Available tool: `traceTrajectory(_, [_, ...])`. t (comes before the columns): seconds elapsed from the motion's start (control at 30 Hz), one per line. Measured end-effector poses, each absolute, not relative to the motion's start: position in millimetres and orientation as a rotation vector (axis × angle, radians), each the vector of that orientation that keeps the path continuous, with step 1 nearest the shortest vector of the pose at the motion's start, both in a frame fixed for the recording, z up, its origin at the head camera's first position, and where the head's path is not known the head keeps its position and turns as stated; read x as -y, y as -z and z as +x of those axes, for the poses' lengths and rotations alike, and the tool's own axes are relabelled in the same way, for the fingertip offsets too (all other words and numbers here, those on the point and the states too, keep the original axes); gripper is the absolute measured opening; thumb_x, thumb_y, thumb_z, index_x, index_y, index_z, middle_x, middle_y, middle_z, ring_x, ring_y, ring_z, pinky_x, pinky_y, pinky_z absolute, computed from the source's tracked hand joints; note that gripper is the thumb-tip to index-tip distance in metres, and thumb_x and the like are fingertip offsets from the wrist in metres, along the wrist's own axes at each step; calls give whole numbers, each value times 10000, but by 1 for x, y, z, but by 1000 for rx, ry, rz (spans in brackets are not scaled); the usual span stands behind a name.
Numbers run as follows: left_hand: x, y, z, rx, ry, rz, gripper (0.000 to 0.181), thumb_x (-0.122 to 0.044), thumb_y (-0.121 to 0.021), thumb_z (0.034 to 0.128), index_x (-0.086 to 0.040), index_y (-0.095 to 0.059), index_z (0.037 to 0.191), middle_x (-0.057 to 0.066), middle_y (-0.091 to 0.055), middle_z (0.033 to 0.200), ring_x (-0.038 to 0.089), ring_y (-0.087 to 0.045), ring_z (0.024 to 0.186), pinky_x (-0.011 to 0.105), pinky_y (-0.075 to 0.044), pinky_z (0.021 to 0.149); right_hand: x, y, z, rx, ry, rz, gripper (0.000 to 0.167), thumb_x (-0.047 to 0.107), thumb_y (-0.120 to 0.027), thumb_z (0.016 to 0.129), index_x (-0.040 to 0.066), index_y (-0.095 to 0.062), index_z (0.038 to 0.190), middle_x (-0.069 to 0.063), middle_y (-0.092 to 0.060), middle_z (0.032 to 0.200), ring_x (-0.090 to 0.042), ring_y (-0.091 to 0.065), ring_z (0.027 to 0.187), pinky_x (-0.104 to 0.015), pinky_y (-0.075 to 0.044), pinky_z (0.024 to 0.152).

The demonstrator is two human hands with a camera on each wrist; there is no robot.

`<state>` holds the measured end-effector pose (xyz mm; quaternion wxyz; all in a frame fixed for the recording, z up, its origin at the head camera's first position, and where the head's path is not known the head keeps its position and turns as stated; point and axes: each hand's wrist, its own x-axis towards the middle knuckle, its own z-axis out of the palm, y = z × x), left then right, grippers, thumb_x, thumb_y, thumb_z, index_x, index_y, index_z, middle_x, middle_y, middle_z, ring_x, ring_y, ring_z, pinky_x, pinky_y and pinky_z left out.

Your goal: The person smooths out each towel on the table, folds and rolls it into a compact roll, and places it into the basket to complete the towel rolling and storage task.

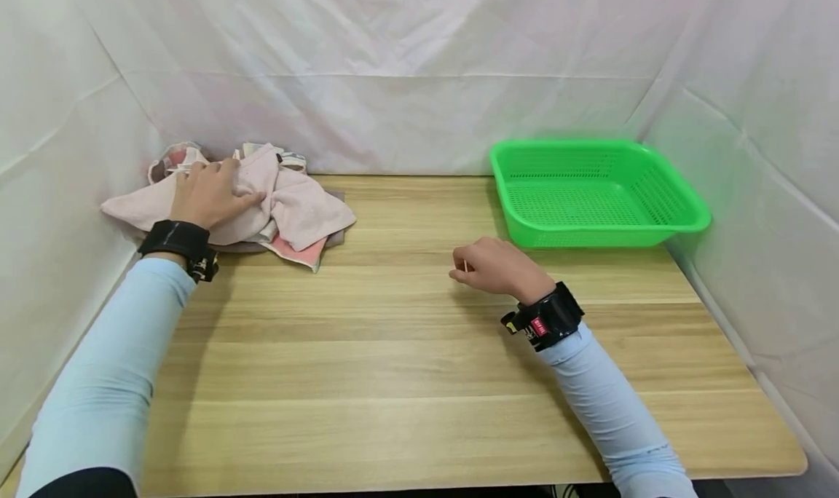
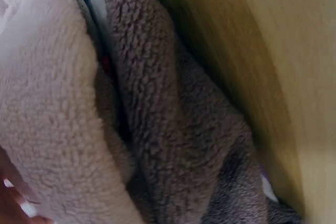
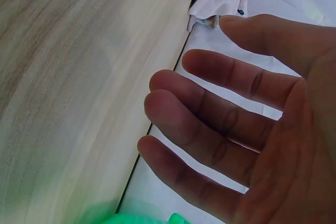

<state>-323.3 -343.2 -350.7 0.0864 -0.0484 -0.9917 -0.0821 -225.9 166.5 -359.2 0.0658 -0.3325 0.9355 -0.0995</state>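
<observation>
My left hand (image 1: 206, 194) rests on a pale pink towel (image 1: 308, 210) on top of a heap of cloths at the far left, thumb spread away from the fingers. In the left wrist view the fluffy pink towel (image 2: 52, 93) lies beside a grey-brown towel (image 2: 157, 103); only a bit of the hand shows at the lower left edge. Under the pink towel a coral piece with a pale edge (image 1: 298, 252) sticks out. My right hand (image 1: 501, 269) hovers above the table, holding nothing; its fingers are loosely bent and apart in the right wrist view.
A green plastic basket (image 1: 596, 237) with perforated sides stands at the back right, just beyond the right hand. The wooden table (image 1: 393, 374) is bordered by white sheeting (image 1: 406, 119) at the back and both sides.
</observation>
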Motion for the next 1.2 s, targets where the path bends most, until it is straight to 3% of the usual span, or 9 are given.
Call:
traceTrajectory(0.13, [343, 349, -332, 2985, 209, -247, 784, -450, -609, 967, 46, -387, 1531, 392, -517, 1410, 594, -528, 1197, 726, -405, 946, -165, 360, -226, -2813, 294, -982, 186, 309, -647, 1012, 176, -671, 885, 54, -619, 745, -116, -542, 671, -287, -446, 624])
traceTrajectory(0.23, [344, 349, -334, 2961, 177, -329, 640, -315, -625, 946, 46, -471, 1452, 361, -600, 1307, 555, -605, 1076, 670, -475, 834, -163, 361, -227, -2802, 295, -986, 179, 313, -643, 1014, 177, -682, 905, 51, -628, 753, -116, -551, 679, -289, -456, 628])
traceTrajectory(0.4, [344, 341, -331, 2915, 156, -390, 492, -203, -612, 939, 81, -528, 1332, 360, -665, 1117, 521, -645, 863, 643, -483, 710, -159, 361, -230, -2804, 302, -997, 175, 309, -647, 1011, 176, -691, 906, 52, -643, 761, -118, -568, 690, -299, -473, 648])
traceTrajectory(0.53, [341, 324, -327, 2870, 174, -364, 366, -201, -585, 974, 73, -538, 1213, 362, -649, 980, 541, -621, 801, 644, -453, 656, -157, 360, -231, -2808, 300, -992, 176, 310, -645, 1010, 179, -693, 904, 55, -654, 768, -117, -583, 702, -309, -485, 665])
traceTrajectory(0.73, [320, 270, -311, 2775, 311, -351, 375, -225, -578, 1021, 76, -544, 1243, 327, -620, 1006, 476, -600, 790, 548, -464, 599, -155, 359, -233, -2813, 285, -995, 173, 307, -641, 1012, 176, -695, 914, 50, -663, 778, -122, -590, 710, -317, -493, 675])
traceTrajectory(0.9, [281, 233, -294, 2579, 287, -430, 336, -204, -572, 1027, 43, -580, 1253, 268, -639, 990, 392, -548, 723, 460, -392, 556, -154, 358, -233, -2817, 271, -994, 171, 309, -640, 1011, 176, -699, 922, 48, -682, 803, -124, -612, 726, -322, -509, 679])
traceTrajectory(1.07, [232, 218, -274, 2426, 284, -628, 294, -116, -613, 995, 24, -603, 1254, 253, -702, 1163, 375, -610, 760, 448, -428, 601, -155, 356, -233, -2836, 279, -981, 158, 304, -645, 1008, 171, -709, 953, 48, -677, 797, -121, -605, 722, -323, -505, 675])
traceTrajectory(1.2, [193, 224, -260, 2344, 303, -809, 250, -111, -628, 989, 7, -609, 1209, 209, -711, 1128, 326, -614, 717, 424, -449, 582, -155, 354, -232, -2862, 312, -985, 166, 309, -629, 1022, 163, -699, 1056, 46, -662, 792, -115, -596, 710, -318, -499, 669])
